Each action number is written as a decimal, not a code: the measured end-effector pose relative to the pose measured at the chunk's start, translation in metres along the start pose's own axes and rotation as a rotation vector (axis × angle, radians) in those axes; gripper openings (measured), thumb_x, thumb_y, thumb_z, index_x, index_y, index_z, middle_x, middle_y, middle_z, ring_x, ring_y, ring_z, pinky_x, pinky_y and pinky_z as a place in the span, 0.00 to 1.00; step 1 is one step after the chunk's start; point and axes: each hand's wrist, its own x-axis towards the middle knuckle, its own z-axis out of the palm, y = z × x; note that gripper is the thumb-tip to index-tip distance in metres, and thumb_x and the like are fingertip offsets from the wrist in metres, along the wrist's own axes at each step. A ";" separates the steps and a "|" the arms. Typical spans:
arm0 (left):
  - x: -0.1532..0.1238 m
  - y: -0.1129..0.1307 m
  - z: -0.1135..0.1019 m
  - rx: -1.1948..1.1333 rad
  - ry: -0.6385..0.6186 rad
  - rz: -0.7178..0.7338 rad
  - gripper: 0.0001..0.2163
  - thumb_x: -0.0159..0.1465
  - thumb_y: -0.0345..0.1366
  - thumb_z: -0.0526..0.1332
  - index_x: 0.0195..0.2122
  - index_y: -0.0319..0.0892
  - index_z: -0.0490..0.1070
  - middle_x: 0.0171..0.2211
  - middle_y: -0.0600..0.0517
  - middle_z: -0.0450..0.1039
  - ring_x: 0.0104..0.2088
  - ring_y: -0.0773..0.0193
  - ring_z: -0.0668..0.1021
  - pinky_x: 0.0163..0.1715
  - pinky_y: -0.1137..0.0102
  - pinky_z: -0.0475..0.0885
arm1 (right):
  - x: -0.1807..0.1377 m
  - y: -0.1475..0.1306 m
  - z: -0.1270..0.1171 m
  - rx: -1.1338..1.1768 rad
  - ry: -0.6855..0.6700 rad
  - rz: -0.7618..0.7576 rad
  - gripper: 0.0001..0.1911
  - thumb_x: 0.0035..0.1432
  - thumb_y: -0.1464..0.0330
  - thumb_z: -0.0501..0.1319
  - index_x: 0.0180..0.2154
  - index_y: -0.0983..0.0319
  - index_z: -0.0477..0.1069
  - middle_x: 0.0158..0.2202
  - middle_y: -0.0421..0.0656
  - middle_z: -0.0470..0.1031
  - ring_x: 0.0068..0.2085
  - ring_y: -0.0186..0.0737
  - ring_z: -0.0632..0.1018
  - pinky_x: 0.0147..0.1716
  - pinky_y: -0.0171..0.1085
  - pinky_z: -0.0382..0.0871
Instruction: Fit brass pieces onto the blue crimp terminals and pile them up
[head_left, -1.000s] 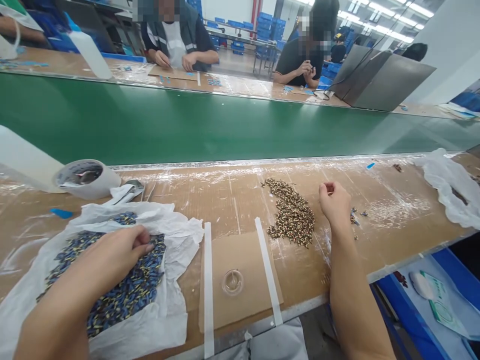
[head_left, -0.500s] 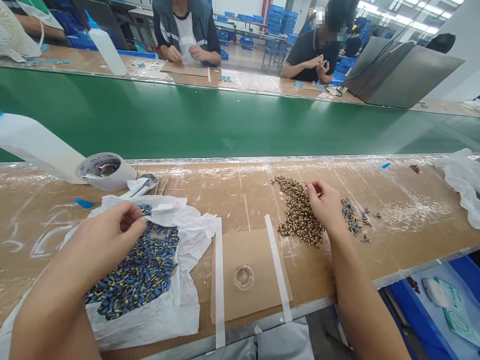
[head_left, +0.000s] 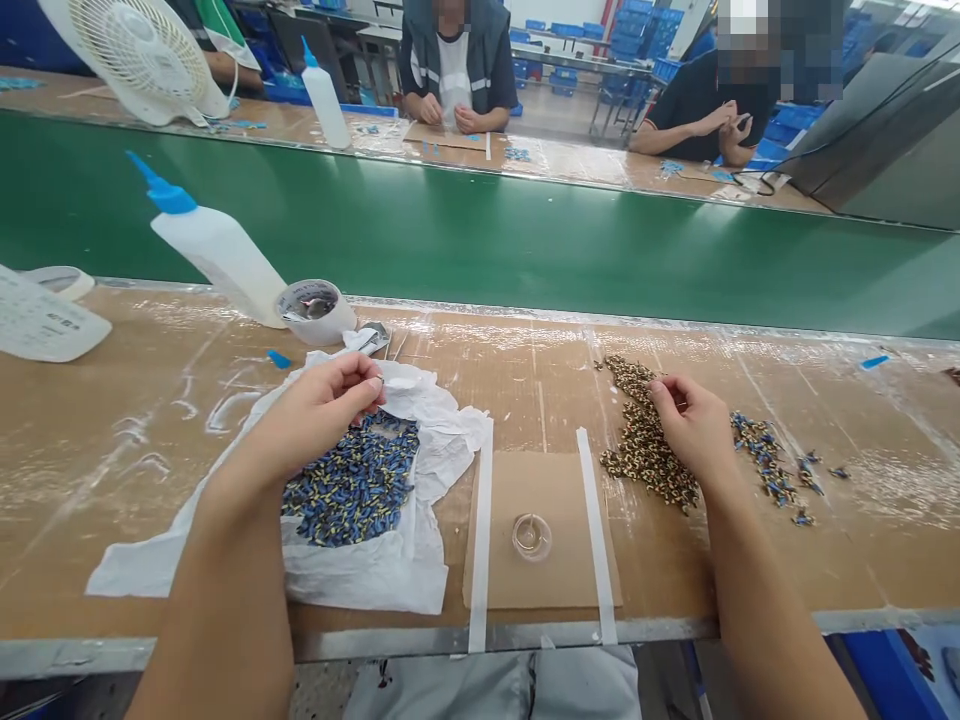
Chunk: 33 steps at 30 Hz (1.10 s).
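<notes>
My left hand (head_left: 315,408) is raised just above a pile of small blue and yellow parts (head_left: 352,482), its finger and thumb pinched on something tiny that is hard to make out. The pile lies on a crumpled white plastic sheet (head_left: 439,450). My right hand (head_left: 694,428) rests its fingertips on a heap of small gold and black parts (head_left: 643,447). A loose row of blue parts (head_left: 765,455) lies to the right of that hand. Between my hands is a cardboard square (head_left: 502,530) holding a small clear dish (head_left: 532,537).
A blue-tipped white glue bottle (head_left: 217,245) and a tape roll (head_left: 315,312) stand near the green conveyor belt (head_left: 480,240). Beyond the belt, co-workers (head_left: 457,70) handle parts at a facing bench, with a white fan (head_left: 135,60) at its left.
The view has swung left. My left hand has risen off the blue pile and pinched its fingers together. My right hand has shifted onto the gold heap, and more blue parts show to its right.
</notes>
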 end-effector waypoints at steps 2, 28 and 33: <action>0.001 0.003 0.009 -0.222 -0.089 0.025 0.06 0.65 0.37 0.52 0.32 0.42 0.60 0.27 0.55 0.63 0.27 0.68 0.65 0.28 0.72 0.60 | -0.001 -0.003 -0.001 0.004 -0.019 -0.007 0.16 0.61 0.57 0.56 0.33 0.62 0.73 0.25 0.42 0.74 0.27 0.40 0.73 0.28 0.36 0.62; 0.006 0.012 0.107 0.156 -0.214 0.319 0.08 0.62 0.30 0.57 0.33 0.42 0.77 0.36 0.50 0.72 0.36 0.63 0.74 0.37 0.68 0.68 | -0.017 -0.039 0.000 0.386 -0.344 -0.118 0.13 0.64 0.60 0.54 0.36 0.62 0.70 0.31 0.43 0.74 0.30 0.38 0.72 0.30 0.36 0.64; 0.005 0.016 0.113 -0.004 -0.285 0.319 0.09 0.63 0.28 0.57 0.35 0.42 0.78 0.36 0.51 0.77 0.39 0.63 0.76 0.42 0.67 0.69 | -0.039 -0.067 0.002 0.568 -0.849 -0.267 0.10 0.65 0.62 0.56 0.39 0.61 0.72 0.34 0.43 0.74 0.35 0.37 0.73 0.35 0.36 0.67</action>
